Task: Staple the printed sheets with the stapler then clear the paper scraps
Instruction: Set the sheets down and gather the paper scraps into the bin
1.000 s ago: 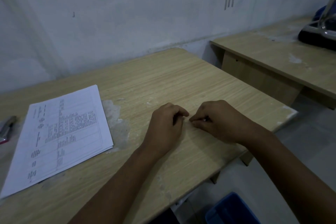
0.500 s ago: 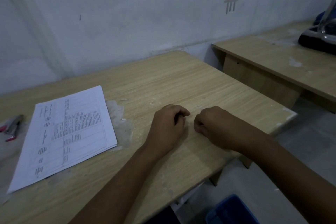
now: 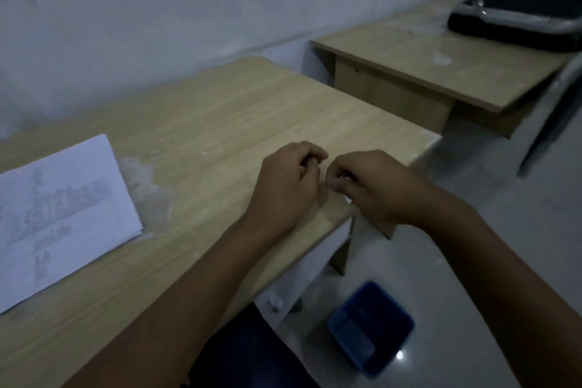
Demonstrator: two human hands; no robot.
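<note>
Your left hand (image 3: pixel 285 186) and right hand (image 3: pixel 367 187) are curling shut side by side on the counter (image 3: pixel 220 123) (contents too small to tell), printed sheets (image 3: pixel 59 214) at nine o'clock.

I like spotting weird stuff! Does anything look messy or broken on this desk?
Yes. Beside the printed sheets, the desk has a whitish, scuffed patch, and its far right corner looks chipped. An upturned chair sits on the next desk.

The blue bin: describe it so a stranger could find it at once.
Start at the near desk with the printed sheets. Look at the floor below its right end, under the right hand. The bin is the open blue square tub there.
</note>
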